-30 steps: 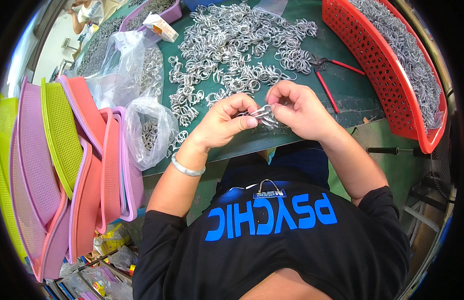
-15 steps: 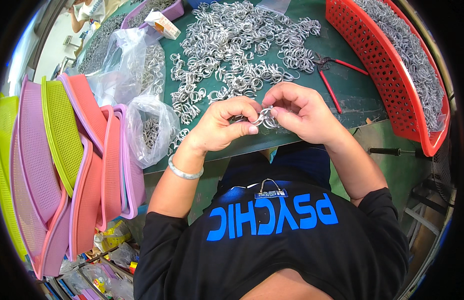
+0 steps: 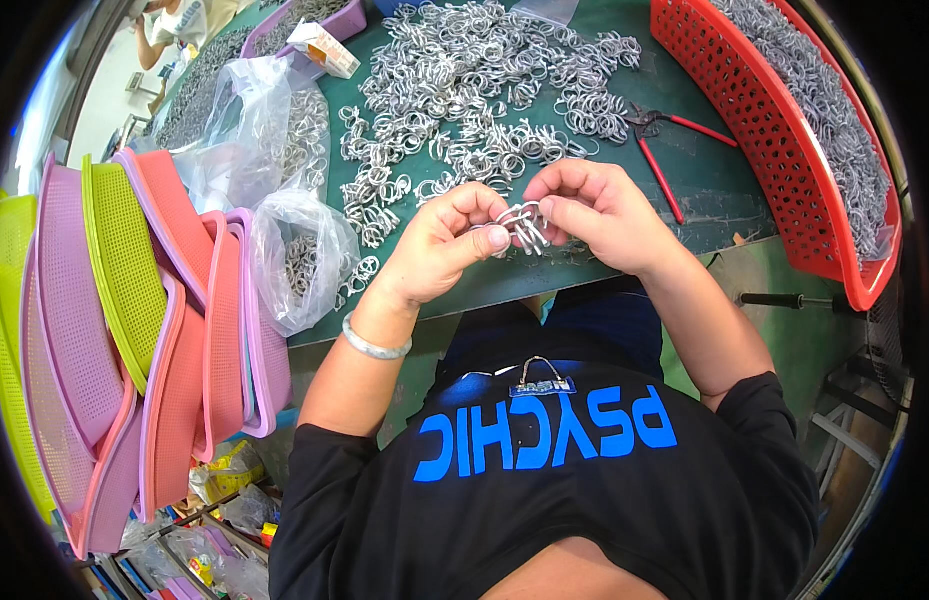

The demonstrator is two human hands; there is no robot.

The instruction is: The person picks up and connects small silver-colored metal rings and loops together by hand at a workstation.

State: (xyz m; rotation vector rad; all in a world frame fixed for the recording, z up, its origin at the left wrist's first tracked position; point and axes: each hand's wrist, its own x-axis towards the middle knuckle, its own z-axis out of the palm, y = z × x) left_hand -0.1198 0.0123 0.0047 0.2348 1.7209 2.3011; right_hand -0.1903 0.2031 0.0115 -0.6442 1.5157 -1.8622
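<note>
Between my two hands, above the table's near edge, is a small cluster of silvery metal rings (image 3: 526, 229). My left hand (image 3: 451, 243) pinches its left side between thumb and fingers. My right hand (image 3: 601, 219) has its thumb and forefinger closed on the right side. Just beyond my hands lies a big loose pile of similar metal rings (image 3: 465, 75), its near fringe close to my fingertips. How the held rings join one another is too small to tell.
Red-handled pliers (image 3: 665, 172) lie on the green table (image 3: 710, 195), right of the pile. A red perforated basket (image 3: 770, 140) full of rings stands at the right. Plastic bags (image 3: 300, 240) with rings are at left, beside stacked coloured baskets (image 3: 170, 400). Another person (image 3: 180, 25) shows far left.
The rings between my hands have turned and now show as a row of loops. My left hand has shifted slightly and my right hand has moved a little upward.
</note>
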